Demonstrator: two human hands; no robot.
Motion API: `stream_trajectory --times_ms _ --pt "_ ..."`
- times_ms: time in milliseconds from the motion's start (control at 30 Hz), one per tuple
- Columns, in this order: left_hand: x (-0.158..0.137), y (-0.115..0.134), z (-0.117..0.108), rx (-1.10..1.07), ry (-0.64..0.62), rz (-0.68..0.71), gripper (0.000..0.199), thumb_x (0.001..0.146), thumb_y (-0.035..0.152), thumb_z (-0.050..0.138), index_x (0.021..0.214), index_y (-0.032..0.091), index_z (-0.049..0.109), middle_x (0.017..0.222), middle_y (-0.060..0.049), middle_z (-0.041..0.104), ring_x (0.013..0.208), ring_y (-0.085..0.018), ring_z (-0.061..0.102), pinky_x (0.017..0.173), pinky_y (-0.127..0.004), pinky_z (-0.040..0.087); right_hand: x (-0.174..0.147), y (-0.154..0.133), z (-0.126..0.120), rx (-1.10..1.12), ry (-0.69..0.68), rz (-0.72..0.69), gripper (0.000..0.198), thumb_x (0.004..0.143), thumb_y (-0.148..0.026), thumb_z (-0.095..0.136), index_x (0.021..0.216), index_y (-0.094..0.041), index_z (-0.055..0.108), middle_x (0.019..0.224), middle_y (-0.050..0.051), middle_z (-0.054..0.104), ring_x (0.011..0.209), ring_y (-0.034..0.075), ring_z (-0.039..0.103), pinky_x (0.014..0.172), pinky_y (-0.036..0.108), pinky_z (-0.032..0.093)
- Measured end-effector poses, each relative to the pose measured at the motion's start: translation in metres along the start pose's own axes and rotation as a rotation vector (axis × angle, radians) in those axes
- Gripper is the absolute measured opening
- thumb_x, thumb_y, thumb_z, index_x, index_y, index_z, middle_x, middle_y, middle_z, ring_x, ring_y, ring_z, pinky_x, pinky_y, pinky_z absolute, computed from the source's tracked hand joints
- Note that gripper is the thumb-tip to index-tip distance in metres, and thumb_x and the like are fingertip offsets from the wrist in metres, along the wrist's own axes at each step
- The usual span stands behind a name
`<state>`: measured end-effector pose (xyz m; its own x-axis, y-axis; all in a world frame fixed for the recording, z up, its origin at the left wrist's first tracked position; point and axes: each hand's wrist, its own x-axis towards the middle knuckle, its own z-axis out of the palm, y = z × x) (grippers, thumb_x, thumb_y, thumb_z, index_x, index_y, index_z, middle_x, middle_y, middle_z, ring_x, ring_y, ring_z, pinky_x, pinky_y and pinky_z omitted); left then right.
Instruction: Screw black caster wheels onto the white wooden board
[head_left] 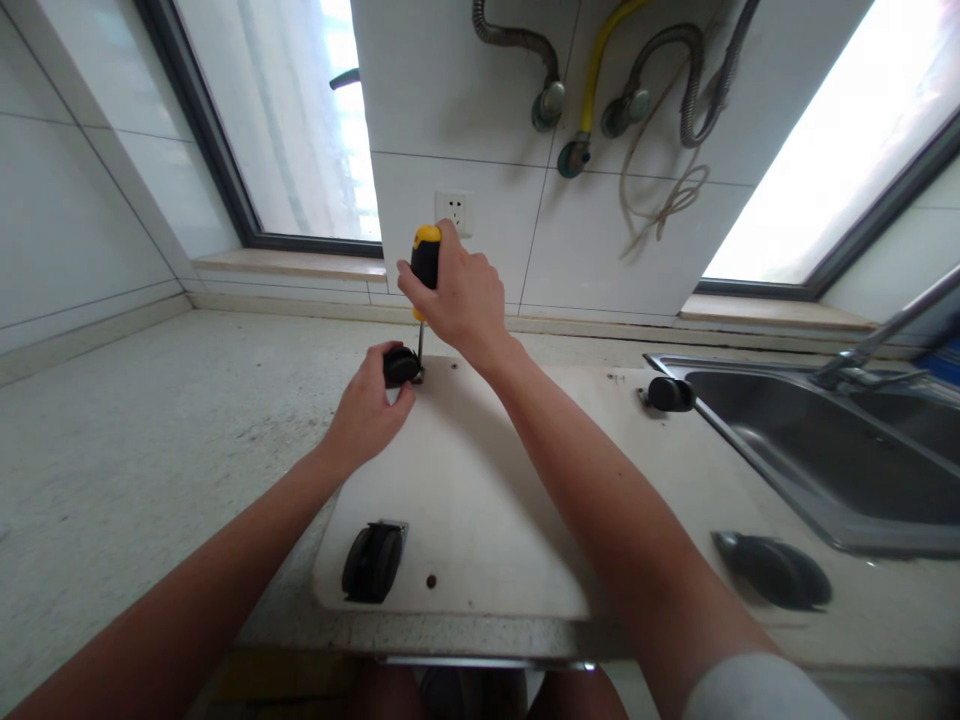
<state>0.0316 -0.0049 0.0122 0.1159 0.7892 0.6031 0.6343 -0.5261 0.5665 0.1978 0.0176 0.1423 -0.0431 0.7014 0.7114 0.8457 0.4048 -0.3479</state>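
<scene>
My right hand (461,290) is wrapped round the yellow and black handle of a screwdriver (426,258). Its metal shaft points straight down to the mounting plate of a black caster wheel (401,366) at the far left corner of a white board (480,480). Around that caster the thumb and fingers of my left hand (371,405) are closed. Whether the tip sits in a screw is too small to tell. Another caster (373,562) stands at the board's near left corner, and two more, a far right caster (670,394) and a near right caster (776,570), are on its right side.
A steel sink (795,430) with a faucet (862,350) lies to the right of the board. The board rests on a speckled countertop (187,450). On the tiled wall are a socket (454,212), hoses and a yellow pipe (598,75). Windows flank the wall.
</scene>
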Motion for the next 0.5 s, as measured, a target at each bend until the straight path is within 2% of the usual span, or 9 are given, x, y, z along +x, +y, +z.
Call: stream_trajectory --times_ms 133,400,500 --pt "-0.0003 0.0008 0.0 0.006 0.002 -0.015 0.059 0.091 0.031 0.063 0.148 0.017 0.053 0.134 -0.017 0.073 0.1 -0.028 0.074 0.107 -0.049 0.059 -0.0014 -0.0056 -0.0059 -0.041 -0.03 -0.033 0.05 0.108 -0.054 0.056 0.144 -0.02 0.055 0.1 0.013 0.075 0.088 0.032 0.069 0.087 0.046 0.055" --pt "-0.0004 0.0015 0.0003 0.009 0.011 -0.009 0.059 0.091 0.031 0.062 0.148 0.016 0.053 0.134 -0.017 0.073 0.101 -0.029 0.073 0.104 -0.048 0.059 -0.0012 -0.0018 -0.0017 -0.013 -0.012 0.012 0.053 0.108 -0.056 0.056 0.147 -0.02 0.054 0.102 0.012 0.075 0.094 0.033 0.071 0.089 0.045 0.054" --pt "-0.0003 0.0021 -0.0005 0.03 0.001 -0.012 0.059 0.092 0.031 0.062 0.148 0.016 0.054 0.133 -0.017 0.074 0.088 -0.025 0.071 0.101 -0.047 0.06 -0.0008 -0.0012 -0.0017 0.002 -0.017 0.006 0.054 0.108 -0.056 0.056 0.148 -0.02 0.053 0.105 0.013 0.075 0.097 0.034 0.071 0.091 0.046 0.054"
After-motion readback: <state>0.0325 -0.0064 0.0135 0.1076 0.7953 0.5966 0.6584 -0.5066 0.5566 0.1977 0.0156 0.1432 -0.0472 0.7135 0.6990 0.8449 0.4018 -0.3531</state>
